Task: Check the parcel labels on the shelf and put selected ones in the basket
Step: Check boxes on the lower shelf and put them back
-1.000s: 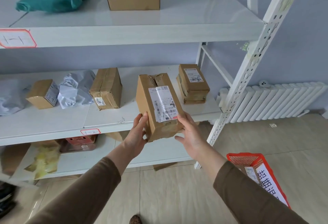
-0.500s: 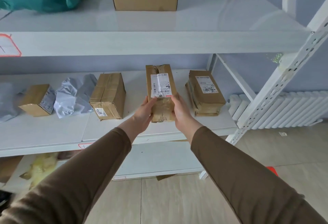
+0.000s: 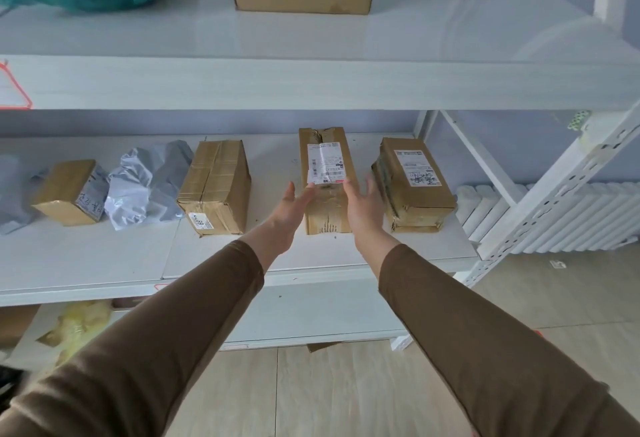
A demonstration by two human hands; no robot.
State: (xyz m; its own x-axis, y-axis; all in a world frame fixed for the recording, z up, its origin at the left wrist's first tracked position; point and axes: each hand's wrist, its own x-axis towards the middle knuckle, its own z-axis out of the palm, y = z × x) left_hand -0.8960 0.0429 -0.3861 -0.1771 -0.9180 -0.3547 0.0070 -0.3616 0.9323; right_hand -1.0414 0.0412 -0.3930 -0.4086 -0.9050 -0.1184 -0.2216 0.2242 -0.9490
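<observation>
Both hands, left (image 3: 289, 208) and right (image 3: 362, 206), are flanking the narrow labelled box (image 3: 325, 173) on the middle shelf (image 3: 104, 256), grip released; knocking the neighbouring stacked parcels (image 3: 412, 183) is looking possible.

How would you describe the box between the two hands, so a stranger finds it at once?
Look at the middle shelf of the white rack. Between the open left hand and right hand lies a narrow cardboard box. Only it has a torn far end and a wrinkled white label.
</observation>
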